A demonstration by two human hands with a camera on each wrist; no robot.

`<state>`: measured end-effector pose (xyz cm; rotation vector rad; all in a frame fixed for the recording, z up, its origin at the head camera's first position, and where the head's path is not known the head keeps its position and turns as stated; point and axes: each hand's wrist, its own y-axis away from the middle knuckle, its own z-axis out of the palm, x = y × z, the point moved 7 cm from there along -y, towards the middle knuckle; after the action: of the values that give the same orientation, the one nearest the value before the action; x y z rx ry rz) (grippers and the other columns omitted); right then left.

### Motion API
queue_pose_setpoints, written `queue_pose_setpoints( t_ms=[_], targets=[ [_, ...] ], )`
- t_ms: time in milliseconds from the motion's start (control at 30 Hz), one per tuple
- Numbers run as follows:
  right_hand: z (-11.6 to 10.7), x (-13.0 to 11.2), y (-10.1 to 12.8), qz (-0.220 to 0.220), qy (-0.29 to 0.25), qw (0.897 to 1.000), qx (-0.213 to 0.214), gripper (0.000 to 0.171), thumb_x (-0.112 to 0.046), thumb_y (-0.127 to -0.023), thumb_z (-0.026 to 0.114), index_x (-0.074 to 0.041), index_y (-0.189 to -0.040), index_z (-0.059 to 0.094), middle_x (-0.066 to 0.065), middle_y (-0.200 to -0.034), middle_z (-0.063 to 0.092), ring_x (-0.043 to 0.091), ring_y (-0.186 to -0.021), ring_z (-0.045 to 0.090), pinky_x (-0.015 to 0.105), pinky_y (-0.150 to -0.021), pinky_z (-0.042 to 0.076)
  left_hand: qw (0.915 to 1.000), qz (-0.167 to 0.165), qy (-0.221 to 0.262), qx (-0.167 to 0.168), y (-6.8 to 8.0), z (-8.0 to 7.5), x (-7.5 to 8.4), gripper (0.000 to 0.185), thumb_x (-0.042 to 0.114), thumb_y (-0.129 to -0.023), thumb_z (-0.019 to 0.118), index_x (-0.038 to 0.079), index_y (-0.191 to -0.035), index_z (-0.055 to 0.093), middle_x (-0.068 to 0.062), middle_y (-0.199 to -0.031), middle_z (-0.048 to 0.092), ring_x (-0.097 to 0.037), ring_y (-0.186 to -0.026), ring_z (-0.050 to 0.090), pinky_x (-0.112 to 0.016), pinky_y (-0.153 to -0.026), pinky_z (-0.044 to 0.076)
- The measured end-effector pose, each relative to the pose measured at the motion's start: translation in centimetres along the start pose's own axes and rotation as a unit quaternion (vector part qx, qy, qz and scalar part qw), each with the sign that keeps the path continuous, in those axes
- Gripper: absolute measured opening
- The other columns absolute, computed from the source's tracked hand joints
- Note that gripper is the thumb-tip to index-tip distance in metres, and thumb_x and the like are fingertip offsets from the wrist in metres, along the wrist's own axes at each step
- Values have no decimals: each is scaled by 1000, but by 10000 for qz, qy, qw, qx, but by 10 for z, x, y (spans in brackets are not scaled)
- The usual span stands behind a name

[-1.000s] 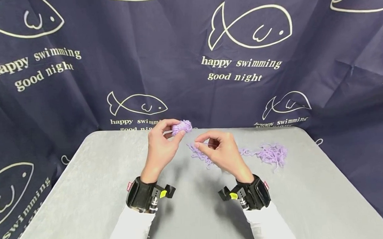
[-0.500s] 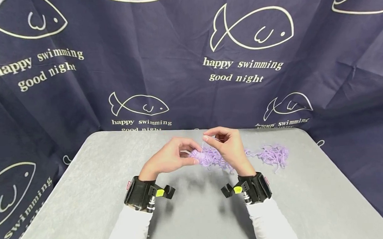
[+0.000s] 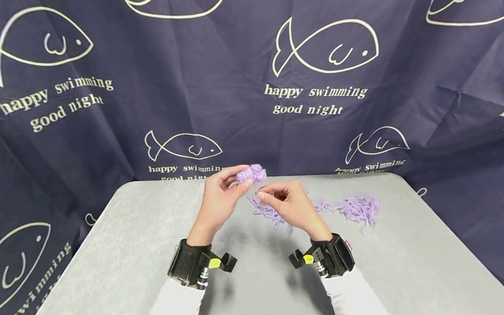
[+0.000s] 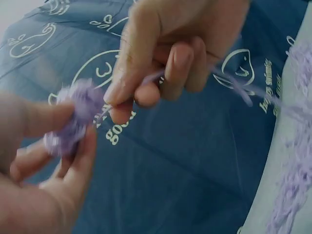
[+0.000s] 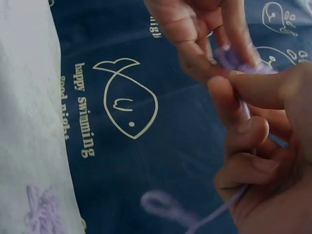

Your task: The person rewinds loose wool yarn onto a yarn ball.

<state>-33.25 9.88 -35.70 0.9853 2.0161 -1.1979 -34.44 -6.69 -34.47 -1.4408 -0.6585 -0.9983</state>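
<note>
My left hand point(image 3: 220, 195) grips a small wound bundle of purple yarn point(image 3: 252, 173) between thumb and fingers, raised above the table. Just right of it, my right hand point(image 3: 293, 206) pinches a yarn strand between thumb and forefinger. In the left wrist view the strand point(image 4: 234, 84) runs from the bundle point(image 4: 83, 105) through the right hand's curled fingers and off towards the loose yarn. The right wrist view has a loop in the trailing strand point(image 5: 163, 204) below the right hand. The fingers partly cover the bundle.
Loose purple yarn lies on the grey table point(image 3: 125, 236): a tangled heap point(image 3: 360, 209) on the right, joined by strands to another patch point(image 3: 270, 213) behind the right hand. A dark blue curtain point(image 3: 241, 83) with fish drawings hangs behind the table's far edge.
The left hand dipped and turned towards the right hand with the bundle, then rose back up. The right hand went up with the strand, then came down beside the bundle.
</note>
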Motion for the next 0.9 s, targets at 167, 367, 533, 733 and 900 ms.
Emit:
queue_pose_setpoints(
  t_ms=[167, 367, 533, 733, 900],
  targets=[
    [-6, 2, 5, 221, 459, 9966, -645, 14, -17, -99, 67, -10, -95, 79, -2, -68, 64, 9, -53, 48, 23, -48, 38, 9917, -181, -213, 1252, 1, -22, -5, 30, -11, -88, 69, -13, -117, 65, -26, -110, 67, -14, -91, 66, -21, -80, 57],
    [-61, 31, 11, 802, 876, 9909, -642, 14, -14, -99, 66, -6, -98, 78, 5, -67, 63, 13, -55, 51, 25, -50, 42, 9706, -228, -130, 2393, 1, -62, -3, 33, -11, -87, 71, -14, -119, 63, -20, -103, 66, -15, -89, 69, -24, -82, 59],
    [-121, 72, 23, 1235, 1227, 9847, -66, 16, -13, -98, 67, 0, -98, 76, 6, -67, 62, 11, -59, 52, 24, -54, 44, 9562, -266, -144, 2912, 2, -92, -4, 32, -9, -89, 70, -14, -120, 63, -7, -92, 61, -10, -84, 68, -20, -78, 58],
    [-169, 112, 46, 1856, 2324, 9547, 87, 20, -12, -99, 65, 3, -91, 75, 7, -67, 63, 17, -59, 55, 29, -55, 43, 9530, -341, -391, 2985, -12, -105, -3, 33, -6, -90, 70, -13, -122, 64, -8, -93, 59, -9, -83, 65, -16, -75, 55],
    [-175, 128, 51, 2425, 3499, 9043, -315, 23, -18, -97, 64, 3, -94, 75, 16, -86, 72, 30, -76, 64, 49, -73, 52, 9600, -401, -497, 2725, -27, -93, -6, 34, -6, -87, 72, -12, -121, 65, -16, -101, 63, -7, -82, 65, -15, -76, 56]
  ],
)
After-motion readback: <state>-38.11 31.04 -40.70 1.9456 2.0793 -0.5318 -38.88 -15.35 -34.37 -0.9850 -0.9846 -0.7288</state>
